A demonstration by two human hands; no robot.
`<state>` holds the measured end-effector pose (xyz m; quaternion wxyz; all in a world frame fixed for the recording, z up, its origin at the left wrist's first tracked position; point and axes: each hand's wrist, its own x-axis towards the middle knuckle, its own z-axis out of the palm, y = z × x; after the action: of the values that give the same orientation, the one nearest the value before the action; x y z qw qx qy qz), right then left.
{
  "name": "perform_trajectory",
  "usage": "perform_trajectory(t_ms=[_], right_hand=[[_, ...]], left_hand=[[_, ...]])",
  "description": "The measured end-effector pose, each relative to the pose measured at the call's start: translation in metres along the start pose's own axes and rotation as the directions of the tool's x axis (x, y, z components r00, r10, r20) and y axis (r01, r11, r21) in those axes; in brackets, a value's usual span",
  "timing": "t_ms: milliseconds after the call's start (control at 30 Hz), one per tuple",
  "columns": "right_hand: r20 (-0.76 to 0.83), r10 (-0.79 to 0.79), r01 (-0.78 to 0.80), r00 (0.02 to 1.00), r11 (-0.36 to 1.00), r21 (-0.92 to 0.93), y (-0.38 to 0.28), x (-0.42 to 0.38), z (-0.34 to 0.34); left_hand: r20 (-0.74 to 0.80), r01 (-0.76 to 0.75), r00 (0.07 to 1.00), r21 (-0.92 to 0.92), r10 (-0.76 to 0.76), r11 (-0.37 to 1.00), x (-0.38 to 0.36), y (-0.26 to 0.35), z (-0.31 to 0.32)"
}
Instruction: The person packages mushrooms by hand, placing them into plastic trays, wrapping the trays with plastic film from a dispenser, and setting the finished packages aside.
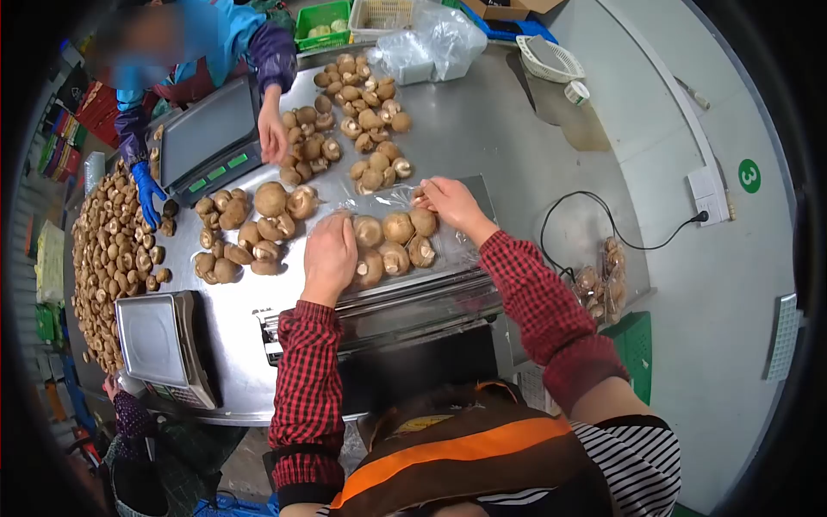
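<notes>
A group of brown shiitake mushrooms (pixel 397 227) lies in two rows before me, with clear plastic film (pixel 379 203) around them. At the left end of the group is my left hand (pixel 330 258), its fingers pressed together at the film's edge; the fingertips are partly hidden. My right hand (pixel 454 205) is closed in a pinch at the far right corner of the film, beside the mushrooms. Just on my side of them runs the metal wrapping machine (pixel 413 297).
Loose mushrooms (pixel 112 250) are heaped at left, with smaller piles (pixel 366 103) farther back. Two scales (pixel 211 138) (pixel 155 340) stand on the steel table (pixel 482 112). A co-worker's bare hand (pixel 272 129) and blue-gloved hand (pixel 146 194) are across from me. Bagged mushrooms (pixel 603 284) and a black cable (pixel 594 196) lie right.
</notes>
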<state>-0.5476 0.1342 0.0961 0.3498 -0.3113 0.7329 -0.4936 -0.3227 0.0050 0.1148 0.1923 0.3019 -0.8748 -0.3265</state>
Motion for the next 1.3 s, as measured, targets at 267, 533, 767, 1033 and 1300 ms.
perform_trajectory(t_ms=[267,533,767,1033,1300], right_hand=[[0.384,0.319,-0.222,0.867,0.936,-0.274,-0.032,-0.004,-0.033],[0.561,0.199,0.095,0.803,0.887,-0.451,-0.033,-0.032,-0.068],[0.128,-0.206,0.238,0.970,0.907,-0.346,0.005,-0.071,-0.052],[-0.107,0.210,-0.189,0.972,0.966,0.175,-0.033,-0.143,-0.002],[0.000,0.511,-0.488,0.859,0.821,0.297,-0.015,-0.293,0.013]], left_hand=[[0.107,0.148,0.986,-0.192,-0.130,0.970,-0.008,0.005,-0.020],[0.408,0.413,0.866,-0.255,-0.290,0.874,-0.022,-0.016,-0.044],[0.304,0.360,0.919,-0.381,-0.252,0.852,-0.040,-0.039,-0.028],[-0.025,0.256,0.953,-0.469,-0.303,0.845,-0.076,0.002,-0.024],[0.331,0.384,0.897,-0.253,-0.293,0.888,-0.190,0.033,-0.050]])
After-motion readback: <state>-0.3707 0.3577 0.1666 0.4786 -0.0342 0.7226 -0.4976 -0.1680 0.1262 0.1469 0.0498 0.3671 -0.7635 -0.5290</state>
